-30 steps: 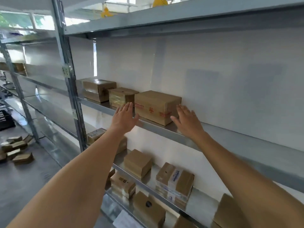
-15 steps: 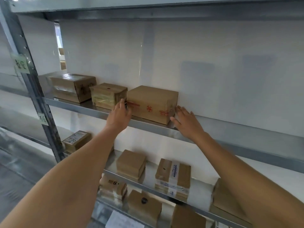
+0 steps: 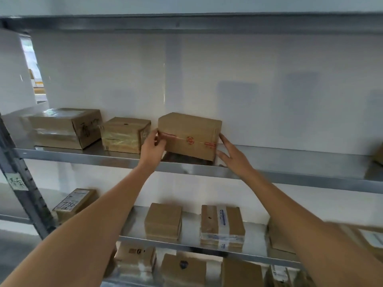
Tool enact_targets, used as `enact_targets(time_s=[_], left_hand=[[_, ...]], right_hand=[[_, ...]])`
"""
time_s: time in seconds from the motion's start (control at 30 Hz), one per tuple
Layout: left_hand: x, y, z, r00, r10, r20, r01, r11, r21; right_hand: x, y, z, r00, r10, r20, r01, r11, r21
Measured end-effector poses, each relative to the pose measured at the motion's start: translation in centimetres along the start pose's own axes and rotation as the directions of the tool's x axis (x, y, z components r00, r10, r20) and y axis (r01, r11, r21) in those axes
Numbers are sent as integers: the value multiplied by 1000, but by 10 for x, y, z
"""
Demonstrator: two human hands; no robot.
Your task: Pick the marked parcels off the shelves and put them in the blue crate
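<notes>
A brown cardboard parcel (image 3: 190,135) with a band of red-printed tape across its front stands on the upper metal shelf (image 3: 290,172). Its near left corner looks raised a little, with shadow under it. My left hand (image 3: 152,150) grips the parcel's left end, thumb on the front face and fingers curled round the side. My right hand (image 3: 234,157) presses against the right end with straight fingers, thumb near the bottom corner. No blue crate is in view.
Two more taped boxes, a large one (image 3: 62,129) and a smaller one (image 3: 124,134), stand just left of the parcel. Several parcels sit on the lower shelves, among them a plain box (image 3: 163,220) and a white-labelled one (image 3: 221,224). A steel upright (image 3: 24,183) rises at the left.
Both hands have closed in on the parcel's two ends; the left hand now grips it. The parcel's front has lifted slightly, and the view has come closer to the shelf.
</notes>
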State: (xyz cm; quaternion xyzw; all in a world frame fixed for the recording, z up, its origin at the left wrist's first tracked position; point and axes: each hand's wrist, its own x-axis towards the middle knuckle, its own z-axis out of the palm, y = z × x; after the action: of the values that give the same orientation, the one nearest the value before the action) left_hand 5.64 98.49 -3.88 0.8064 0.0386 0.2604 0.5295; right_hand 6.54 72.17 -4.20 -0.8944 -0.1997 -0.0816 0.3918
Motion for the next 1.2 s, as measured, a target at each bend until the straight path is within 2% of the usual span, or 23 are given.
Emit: enact_targets(time_s=[0.07,0.1,0.17,0.27,0.37,0.5,0.6,0.67,0.87,1.0,1.13,1.2], left_hand=[[5,19,-4,999,-50,-20,43,963,-265],[8,31,-6,996,-95,-2,86,910,-405],[13,53,-7,985,-167,52,167,817,-551],[14,67,-2,985,-159,74,173,815,-553],[15,68,0,985,-141,95,170,832,-528],[18,63,-2,985,-119,122,166,824,-542],[18,61,-2,969,-120,216,223,802,-554],[19,61,-2,956,-126,264,249,825,-507],[29,72,-5,969,-20,247,105,937,-334],[31,62,-2,966,-110,233,158,967,-198],[29,51,1,929,-250,271,307,932,-191],[29,47,1,897,-288,335,358,918,-170]], right_hand=[[-2,-6,-3,997,20,-73,-13,995,98],[-2,-11,-5,992,43,-114,-26,989,147],[-2,-26,-9,973,96,-209,-34,959,283],[3,-44,-17,932,217,-290,-86,910,405],[8,-49,-27,922,296,-249,-145,861,487],[11,-58,-34,931,302,-203,-153,831,535],[14,-60,-31,926,318,-205,-171,835,522],[13,-57,-28,926,331,-182,-190,825,532],[15,-54,-24,895,387,-221,-211,806,553],[18,-57,-27,880,404,-250,-243,835,494],[21,-57,-30,866,436,-243,-287,834,471],[23,-54,-29,857,459,-233,-321,830,456]])
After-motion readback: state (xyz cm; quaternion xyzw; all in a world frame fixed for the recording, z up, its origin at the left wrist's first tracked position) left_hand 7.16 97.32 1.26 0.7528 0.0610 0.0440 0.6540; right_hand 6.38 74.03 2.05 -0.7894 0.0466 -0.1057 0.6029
